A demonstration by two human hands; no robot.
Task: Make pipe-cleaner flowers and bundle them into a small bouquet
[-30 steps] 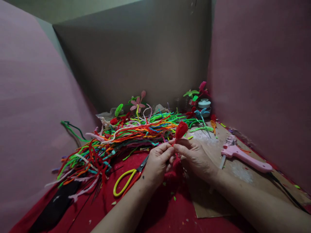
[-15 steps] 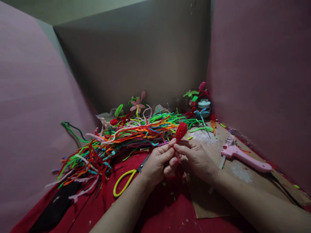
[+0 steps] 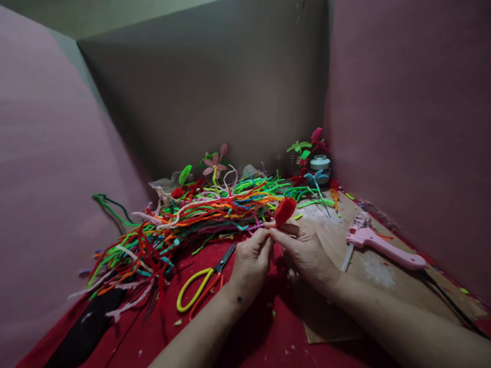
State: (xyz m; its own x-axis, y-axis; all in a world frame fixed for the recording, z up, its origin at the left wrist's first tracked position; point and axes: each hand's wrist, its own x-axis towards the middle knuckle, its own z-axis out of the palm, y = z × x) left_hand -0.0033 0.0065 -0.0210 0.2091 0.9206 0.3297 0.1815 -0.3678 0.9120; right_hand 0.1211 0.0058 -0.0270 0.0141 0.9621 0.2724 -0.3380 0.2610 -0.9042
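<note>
My left hand [image 3: 251, 263] and my right hand [image 3: 305, 250] meet in the middle, both pinched on the stem of a red pipe-cleaner bud [image 3: 285, 210] that stands up above my fingertips. The stem below the bud is hidden between my fingers. A big heap of coloured pipe cleaners [image 3: 192, 214] lies just beyond my hands. Yellow-handled scissors [image 3: 201, 286] rest on the red cloth next to my left wrist.
A pink glue gun [image 3: 379, 245] with a black cord lies on a brown cardboard sheet [image 3: 383, 276] at the right. Finished pipe-cleaner flowers [image 3: 215, 163] and a small white jar [image 3: 319, 163] stand at the back. Cardboard walls [image 3: 406, 128] close in the left, back and right sides.
The bud has tilted a little to the right and my fingers have shifted along its stem. The whole view has drifted slightly left.
</note>
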